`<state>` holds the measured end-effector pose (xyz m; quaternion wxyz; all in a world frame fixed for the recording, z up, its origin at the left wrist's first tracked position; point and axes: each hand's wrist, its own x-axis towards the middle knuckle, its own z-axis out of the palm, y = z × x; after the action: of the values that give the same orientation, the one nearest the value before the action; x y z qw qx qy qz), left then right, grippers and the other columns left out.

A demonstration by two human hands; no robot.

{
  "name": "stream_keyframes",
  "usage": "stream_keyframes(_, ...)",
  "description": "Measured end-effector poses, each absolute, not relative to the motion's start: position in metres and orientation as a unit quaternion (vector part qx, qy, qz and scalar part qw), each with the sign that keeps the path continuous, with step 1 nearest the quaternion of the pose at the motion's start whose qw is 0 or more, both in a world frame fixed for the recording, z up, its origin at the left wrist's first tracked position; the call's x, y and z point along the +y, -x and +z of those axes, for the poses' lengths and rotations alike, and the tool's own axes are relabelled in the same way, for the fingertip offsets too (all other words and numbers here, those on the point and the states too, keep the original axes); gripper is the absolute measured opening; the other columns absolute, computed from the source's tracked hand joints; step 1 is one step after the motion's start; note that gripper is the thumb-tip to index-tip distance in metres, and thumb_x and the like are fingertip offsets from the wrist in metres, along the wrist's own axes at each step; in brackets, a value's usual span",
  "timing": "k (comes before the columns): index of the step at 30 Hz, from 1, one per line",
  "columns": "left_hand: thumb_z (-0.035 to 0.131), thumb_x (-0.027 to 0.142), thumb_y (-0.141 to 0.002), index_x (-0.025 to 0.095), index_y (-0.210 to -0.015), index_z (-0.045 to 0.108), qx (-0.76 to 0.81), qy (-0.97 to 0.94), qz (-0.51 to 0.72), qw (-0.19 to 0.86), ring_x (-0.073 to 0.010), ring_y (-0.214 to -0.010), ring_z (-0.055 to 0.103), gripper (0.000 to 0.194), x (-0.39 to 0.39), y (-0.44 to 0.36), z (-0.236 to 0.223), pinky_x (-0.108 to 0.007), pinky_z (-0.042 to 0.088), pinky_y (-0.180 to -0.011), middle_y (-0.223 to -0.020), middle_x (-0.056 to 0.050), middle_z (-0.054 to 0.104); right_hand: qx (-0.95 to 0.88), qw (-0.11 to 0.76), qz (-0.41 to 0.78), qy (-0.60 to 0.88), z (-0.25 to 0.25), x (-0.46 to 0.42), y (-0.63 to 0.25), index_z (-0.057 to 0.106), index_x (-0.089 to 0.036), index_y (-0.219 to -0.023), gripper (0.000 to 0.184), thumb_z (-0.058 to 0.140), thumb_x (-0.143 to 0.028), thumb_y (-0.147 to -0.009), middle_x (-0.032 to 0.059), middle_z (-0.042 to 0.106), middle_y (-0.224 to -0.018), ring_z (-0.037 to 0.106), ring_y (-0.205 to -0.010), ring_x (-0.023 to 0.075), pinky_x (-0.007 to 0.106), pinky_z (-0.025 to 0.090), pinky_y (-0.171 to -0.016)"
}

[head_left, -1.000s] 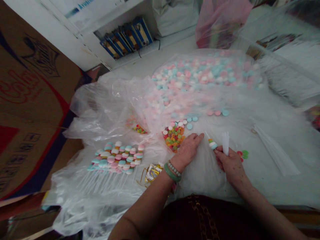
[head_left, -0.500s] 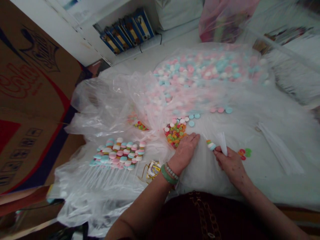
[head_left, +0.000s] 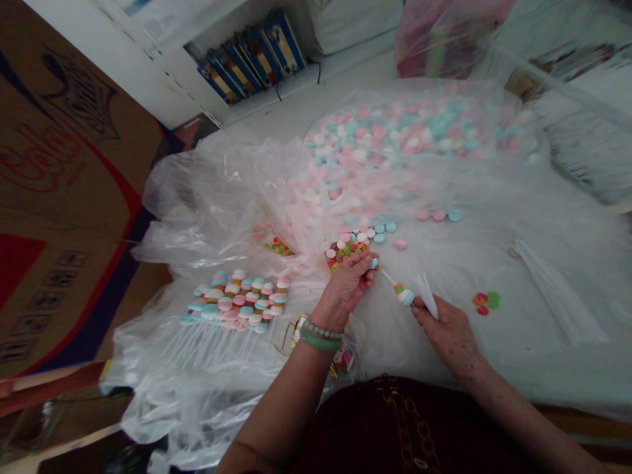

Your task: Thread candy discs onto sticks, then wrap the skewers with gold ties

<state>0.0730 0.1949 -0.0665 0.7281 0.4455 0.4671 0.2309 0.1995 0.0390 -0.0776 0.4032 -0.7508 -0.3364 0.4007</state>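
Since the earlier frame of the head view, the left hand point(head_left: 348, 284) has come up off the sheeting beside the gummy rings point(head_left: 348, 251) and turned, the right hand point(head_left: 448, 333) has drifted a little leftward with its load, and a pink marshmallow point(head_left: 401, 244) now lies alone above them. In the head view now, the left hand's fingertips pinch a light-blue marshmallow point(head_left: 374, 263), while the right hand grips the partly loaded candy skewer point(head_left: 403, 296) together with a fan of white sticks point(head_left: 426, 297). The skewer is right of the frame's centre, over the tabletop point(head_left: 538, 375); its long axis slants, the bare tip pointing to the upper left, towards the left hand, the held end to the lower right. For clean threading, I would line the marshmallow's centre up with that axis, push gently and straight, and keep fingertips clear of the tip.
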Motion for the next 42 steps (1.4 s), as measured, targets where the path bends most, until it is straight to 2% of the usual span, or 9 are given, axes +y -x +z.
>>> stream_keyframes(8, 0.06, 0.015, -0.067, 0.014, -0.091, 0.058, 0.491, -0.573, 0.215, 0.62, -0.0068, -0.046, 0.046, 0.024, 0.184, -0.08, -0.078, -0.02, 0.041, -0.047, -0.057, 0.007, 0.05, -0.196, 0.467, 0.416, 0.756, -0.095, 0.039, -0.211, 0.062, -0.019, -0.08, 0.024, 0.058, -0.042, -0.073, -0.0046, 0.046, -0.052, 0.042, -0.046, 0.0124, 0.025, 0.032, -0.044)
stream_keyframes(11, 0.058, 0.015, -0.071, 0.015, -0.095, 0.06, 0.478, -0.667, 0.178, 0.543, -0.0093, -0.054, 0.052, 0.024, 0.177, -0.091, -0.081, -0.023, 0.045, -0.053, -0.069, 0.002, 0.058, -0.146, 0.49, 0.425, 0.747, -0.097, 0.041, -0.215, 0.06, -0.019, -0.079, 0.023, 0.061, -0.041, -0.07, -0.0055, 0.045, -0.05, 0.04, -0.043, 0.0115, 0.024, 0.03, -0.04)
stream_keyframes(15, 0.06, 0.021, -0.077, 0.018, -0.093, 0.064, 0.426, -0.823, 0.121, 0.356, -0.0163, -0.083, 0.058, 0.017, 0.165, -0.1, -0.077, -0.03, 0.047, -0.076, -0.09, -0.004, 0.062, -0.099, 0.522, 0.457, 0.713, -0.095, 0.044, -0.217, 0.058, -0.02, -0.077, 0.023, 0.063, -0.04, -0.068, -0.007, 0.042, -0.047, 0.036, -0.039, 0.01, 0.023, 0.026, -0.036)
stream_keyframes(18, 0.058, 0.031, -0.082, 0.02, -0.102, 0.064, 0.442, -0.845, 0.122, 0.276, -0.017, -0.086, 0.057, 0.024, 0.165, -0.104, -0.069, -0.03, 0.046, -0.079, -0.094, -0.004, 0.062, -0.067, 0.539, 0.466, 0.698, -0.092, 0.046, -0.22, 0.055, -0.019, -0.074, 0.025, 0.065, -0.04, -0.065, -0.0071, 0.041, -0.047, 0.035, -0.038, 0.009, 0.022, 0.023, -0.035)
stream_keyframes(21, 0.05, 0.027, -0.087, 0.021, -0.105, 0.062, 0.408, -0.875, 0.123, 0.231, -0.016, -0.088, 0.057, 0.023, 0.174, -0.112, -0.063, -0.028, 0.045, -0.08, -0.1, -0.004, 0.06, -0.057, 0.545, 0.47, 0.692, -0.09, 0.048, -0.221, 0.055, -0.019, -0.074, 0.026, 0.066, -0.04, -0.064, -0.0072, 0.042, -0.047, 0.035, -0.038, 0.0085, 0.021, 0.022, -0.035)
stream_keyframes(27, 0.044, 0.013, -0.083, 0.017, -0.086, 0.065, 0.348, -0.897, 0.081, 0.26, -0.0153, -0.083, 0.055, 0.022, 0.205, -0.131, -0.076, -0.028, 0.045, -0.078, -0.091, -0.005, 0.059, -0.06, 0.55, 0.468, 0.689, -0.093, 0.048, -0.22, 0.056, -0.019, -0.077, 0.027, 0.067, -0.041, -0.064, -0.0077, 0.042, -0.046, 0.036, -0.038, 0.0087, 0.021, 0.024, -0.035)
stream_keyframes(31, 0.048, 0.013, -0.078, 0.015, -0.089, 0.064, 0.415, -0.811, 0.167, 0.377, -0.0143, -0.077, 0.056, 0.019, 0.214, -0.125, -0.073, -0.027, 0.045, -0.075, -0.081, -0.003, 0.062, -0.064, 0.544, 0.468, 0.693, -0.092, 0.048, -0.221, 0.055, -0.019, -0.076, 0.027, 0.066, -0.041, -0.065, -0.0074, 0.042, -0.046, 0.036, -0.038, 0.0086, 0.021, 0.023, -0.035)
stream_keyframes(35, 0.052, 0.017, -0.077, 0.016, -0.087, 0.063, 0.4, -0.776, 0.105, 0.476, -0.0113, -0.064, 0.053, 0.015, 0.197, -0.11, -0.068, -0.023, 0.045, -0.064, -0.071, 0.001, 0.059, -0.072, 0.534, 0.467, 0.701, -0.092, 0.049, -0.222, 0.056, -0.019, -0.077, 0.026, 0.065, -0.041, -0.066, -0.0068, 0.043, -0.047, 0.038, -0.039, 0.0097, 0.022, 0.026, -0.036)
stream_keyframes(42, 0.037, 0.016, -0.09, 0.017, -0.101, 0.062, 0.355, -0.89, 0.097, 0.268, -0.0162, -0.091, 0.056, 0.028, 0.163, -0.092, -0.082, -0.029, 0.046, -0.084, -0.096, -0.007, 0.061, -0.064, 0.534, 0.462, 0.705, -0.095, 0.051, -0.22, 0.056, -0.02, -0.076, 0.024, 0.065, -0.039, -0.064, -0.0069, 0.045, -0.048, 0.038, -0.039, 0.0097, 0.022, 0.027, -0.036)
